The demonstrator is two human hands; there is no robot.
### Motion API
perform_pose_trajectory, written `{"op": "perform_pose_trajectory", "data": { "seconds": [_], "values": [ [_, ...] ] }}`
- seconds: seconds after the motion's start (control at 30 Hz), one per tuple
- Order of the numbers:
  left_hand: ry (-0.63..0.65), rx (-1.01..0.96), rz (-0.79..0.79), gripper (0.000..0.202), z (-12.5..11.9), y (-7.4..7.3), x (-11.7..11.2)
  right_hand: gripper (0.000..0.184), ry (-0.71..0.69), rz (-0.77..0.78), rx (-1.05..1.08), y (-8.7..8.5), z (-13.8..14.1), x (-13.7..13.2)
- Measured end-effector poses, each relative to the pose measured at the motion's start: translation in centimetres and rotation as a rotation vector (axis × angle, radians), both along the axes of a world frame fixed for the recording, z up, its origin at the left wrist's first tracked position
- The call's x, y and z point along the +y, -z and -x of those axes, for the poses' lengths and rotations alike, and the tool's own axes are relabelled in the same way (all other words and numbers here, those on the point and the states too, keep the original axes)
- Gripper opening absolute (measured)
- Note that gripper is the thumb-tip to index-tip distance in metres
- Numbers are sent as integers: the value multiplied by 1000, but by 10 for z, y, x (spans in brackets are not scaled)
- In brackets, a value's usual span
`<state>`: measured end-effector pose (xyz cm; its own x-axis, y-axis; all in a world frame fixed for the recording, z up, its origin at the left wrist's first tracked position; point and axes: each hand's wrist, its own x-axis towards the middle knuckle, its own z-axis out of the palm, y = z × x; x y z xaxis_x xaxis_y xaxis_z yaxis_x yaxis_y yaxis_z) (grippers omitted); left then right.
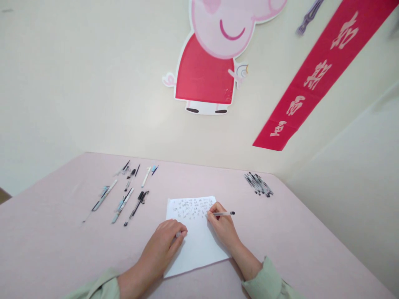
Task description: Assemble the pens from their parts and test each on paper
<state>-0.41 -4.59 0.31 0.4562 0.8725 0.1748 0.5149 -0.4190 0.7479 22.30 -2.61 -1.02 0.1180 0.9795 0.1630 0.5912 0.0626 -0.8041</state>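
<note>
A white sheet of paper (196,249) lies in front of me, its upper part covered with lines of handwriting. My right hand (222,224) is closed around a clear pen (223,214) with a black end, its tip side at the right of the written lines. My left hand (166,241) rests on the paper's left edge with curled fingers. Between its thumb and forefinger shows the end of a small clear piece (178,234), perhaps a pen cap; most of it is hidden by the hand.
On the table's left side lie several pens and pen parts, among them a white-and-blue pen (123,205) and a black pen (134,208). A pile of clear pens (258,185) lies at the back right. Behind the pink tabletop (280,241) rises a wall with a pig cutout (205,74) and a red banner (311,83).
</note>
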Motion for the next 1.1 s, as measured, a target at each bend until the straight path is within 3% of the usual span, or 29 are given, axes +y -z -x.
{"op": "perform_pose_trajectory", "data": {
  "seconds": [0.57, 1.1],
  "values": [
    [15, 33, 16, 29, 0, -2, 0, 12, -11, -19, 13, -7, 2, -1],
    [18, 35, 21, 26, 0, 0, 0, 11, -4, -12, 54, -1, -1, 1]
  ]
}}
